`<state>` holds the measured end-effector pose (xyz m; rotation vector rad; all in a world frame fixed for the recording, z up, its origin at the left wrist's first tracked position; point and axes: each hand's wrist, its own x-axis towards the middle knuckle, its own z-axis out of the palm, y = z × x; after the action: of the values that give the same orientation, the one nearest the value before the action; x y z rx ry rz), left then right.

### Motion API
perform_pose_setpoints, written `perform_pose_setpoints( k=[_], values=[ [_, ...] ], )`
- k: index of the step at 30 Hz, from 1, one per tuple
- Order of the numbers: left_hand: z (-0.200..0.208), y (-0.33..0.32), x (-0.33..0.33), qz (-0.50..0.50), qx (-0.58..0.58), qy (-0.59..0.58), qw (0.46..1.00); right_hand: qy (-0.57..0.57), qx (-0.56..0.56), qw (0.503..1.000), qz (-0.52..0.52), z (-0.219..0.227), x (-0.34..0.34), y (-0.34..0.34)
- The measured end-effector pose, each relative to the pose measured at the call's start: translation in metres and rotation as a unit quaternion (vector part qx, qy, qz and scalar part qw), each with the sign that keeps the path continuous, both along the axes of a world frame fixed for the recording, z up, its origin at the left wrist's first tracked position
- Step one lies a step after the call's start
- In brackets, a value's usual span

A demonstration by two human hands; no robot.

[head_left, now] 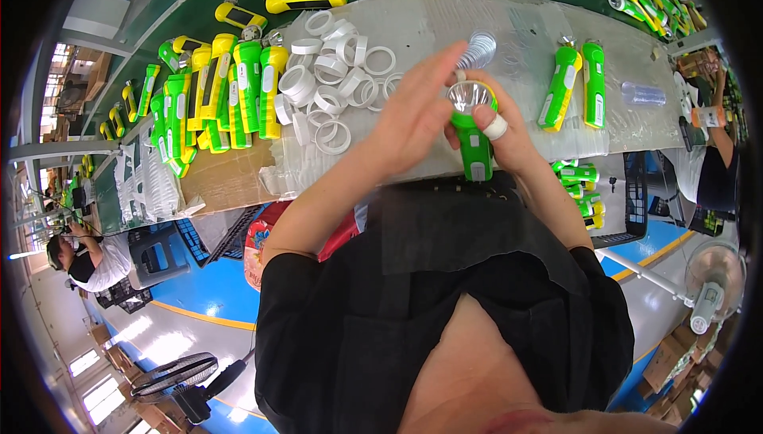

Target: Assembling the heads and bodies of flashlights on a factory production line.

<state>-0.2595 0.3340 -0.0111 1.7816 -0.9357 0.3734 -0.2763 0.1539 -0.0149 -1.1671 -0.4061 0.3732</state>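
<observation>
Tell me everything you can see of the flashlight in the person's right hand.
The flashlight has a green, plastic-looking body with a pale grey panel on the handle. Its wide round head holds a shiny silver reflector, facing up toward the camera. The handle points toward the person's body. The right hand grips it below the head; whether the left hand beside it touches is unclear.

There are over twenty flashlights point(477, 154), over a dozen white rings point(295, 84) and two fans point(171, 377).
</observation>
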Motion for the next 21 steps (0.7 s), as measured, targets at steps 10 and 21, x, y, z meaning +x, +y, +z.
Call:
perform_pose_setpoints(
  k=[10, 21],
  values=[
    [0.002, 0.011, 0.003, -0.029, 0.071, -0.019, 0.997, 0.02, 0.005, 1.0, 0.015, -0.004, -0.001, -0.001],
    [0.0, 0.007, 0.0, 0.019, 0.088, -0.078, 0.993, 0.025, -0.021, 0.999, 0.001, 0.001, -0.004, 0.0]
  ],
)
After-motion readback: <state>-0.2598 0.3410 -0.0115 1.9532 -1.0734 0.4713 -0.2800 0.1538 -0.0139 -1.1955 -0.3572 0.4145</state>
